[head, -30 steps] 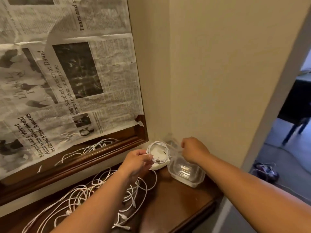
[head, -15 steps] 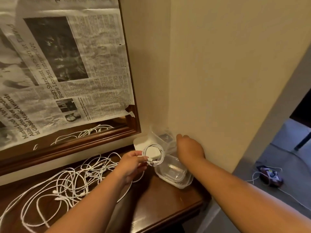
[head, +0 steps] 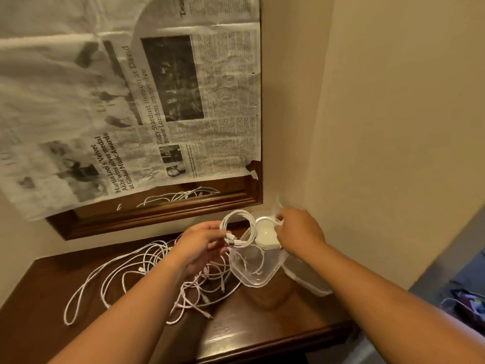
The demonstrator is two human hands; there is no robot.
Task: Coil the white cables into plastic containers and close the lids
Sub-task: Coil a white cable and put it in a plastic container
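Note:
My left hand (head: 202, 244) pinches a small coil of white cable (head: 240, 227), held upright above the table. Just right of it, my right hand (head: 299, 232) grips a clear plastic container (head: 256, 270) by its upper edge; the container is lifted and tilted, its open side facing me. A white lid (head: 266, 236) shows at its top, under my right fingers. A tangle of loose white cables (head: 147, 277) lies on the dark wooden table (head: 262, 329) below my left arm.
Another clear container (head: 307, 278) lies on the table by the right wall. A wooden-framed mirror (head: 157, 214) covered with newspaper hangs on the back wall. The table sits in a corner; its front edge runs below my arms. Floor clutter (head: 464, 303) lies at right.
My right hand has lifted a clear container off the table and tilted it up beside the coil. My left hand still holds the coil, raised slightly.

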